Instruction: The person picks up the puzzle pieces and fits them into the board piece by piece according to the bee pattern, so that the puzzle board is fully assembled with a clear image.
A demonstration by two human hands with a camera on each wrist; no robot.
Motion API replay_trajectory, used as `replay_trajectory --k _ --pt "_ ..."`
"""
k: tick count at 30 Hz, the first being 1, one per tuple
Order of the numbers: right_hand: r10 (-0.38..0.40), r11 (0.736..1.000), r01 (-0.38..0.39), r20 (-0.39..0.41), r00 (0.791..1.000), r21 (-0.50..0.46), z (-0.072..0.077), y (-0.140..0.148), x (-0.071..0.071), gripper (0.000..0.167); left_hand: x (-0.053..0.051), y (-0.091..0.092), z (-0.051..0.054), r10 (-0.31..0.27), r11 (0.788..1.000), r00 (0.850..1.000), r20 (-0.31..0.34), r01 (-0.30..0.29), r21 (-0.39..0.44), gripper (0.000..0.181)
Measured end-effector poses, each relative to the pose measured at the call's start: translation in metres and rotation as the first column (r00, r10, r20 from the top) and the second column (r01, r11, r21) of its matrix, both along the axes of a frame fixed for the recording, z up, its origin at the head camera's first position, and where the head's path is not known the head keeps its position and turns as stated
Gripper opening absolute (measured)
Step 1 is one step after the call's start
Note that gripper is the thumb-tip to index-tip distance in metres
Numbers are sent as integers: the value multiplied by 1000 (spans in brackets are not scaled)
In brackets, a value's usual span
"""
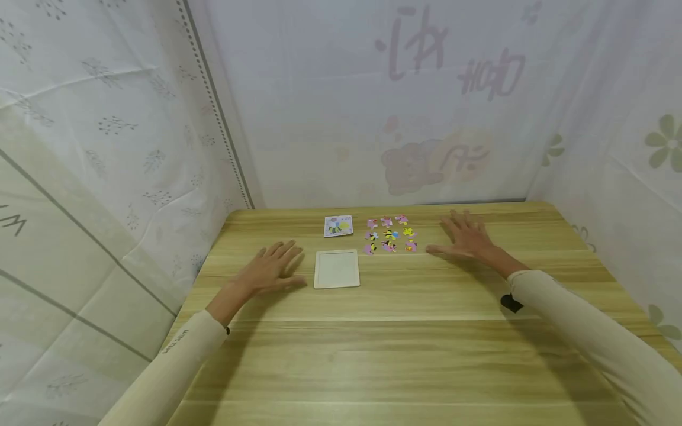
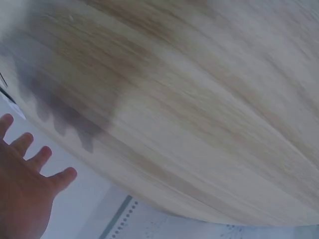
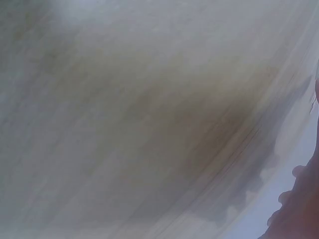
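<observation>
My left hand [image 1: 270, 269], fingers spread, is just left of a square pale tray [image 1: 337, 270] with a raised rim, holding nothing. Spread fingers also show on my right hand [image 1: 467, 236], to the right of several loose jigsaw pieces [image 1: 391, 235] in pink, yellow and black laid out in rows. A small picture card [image 1: 338, 226] with a bee-like drawing lies behind the tray. In the left wrist view the left hand [image 2: 25, 189] appears at the lower left with a shadow on the wood. Only an edge of the right hand [image 3: 299, 209] enters the right wrist view.
The wooden table [image 1: 341, 361] runs back to a pale printed curtain [image 1: 319, 118]. More patterned cloth [image 1: 106, 148] hangs at the left side, and flowered cloth [image 1: 629, 177] at the right.
</observation>
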State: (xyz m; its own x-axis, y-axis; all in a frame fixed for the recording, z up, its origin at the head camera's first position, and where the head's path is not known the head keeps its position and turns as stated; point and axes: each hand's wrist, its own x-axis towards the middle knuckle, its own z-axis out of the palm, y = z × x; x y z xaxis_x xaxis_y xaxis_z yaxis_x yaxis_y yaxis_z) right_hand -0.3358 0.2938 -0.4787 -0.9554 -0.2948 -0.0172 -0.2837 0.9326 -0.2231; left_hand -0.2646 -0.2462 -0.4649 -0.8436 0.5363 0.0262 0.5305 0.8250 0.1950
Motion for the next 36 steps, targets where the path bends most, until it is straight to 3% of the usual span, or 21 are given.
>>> replay_trajectory --k 7,14,23,36 --pt "18 1000 -18 -17 1000 -25 -3 -4 -5 108 -2 12 2 -105 993 994 21 103 62 77" --pt "19 1000 -19 -42 999 -7 7 -14 -10 106 -6 21 3 -173 979 984 32 168 114 70" --pt "37 999 -37 -11 999 -2 17 -34 -10 105 -12 28 -5 -170 981 979 113 156 118 60" --pt "82 996 -84 -29 996 -38 18 -58 -16 104 -13 33 -6 -108 986 977 185 82 143 76"
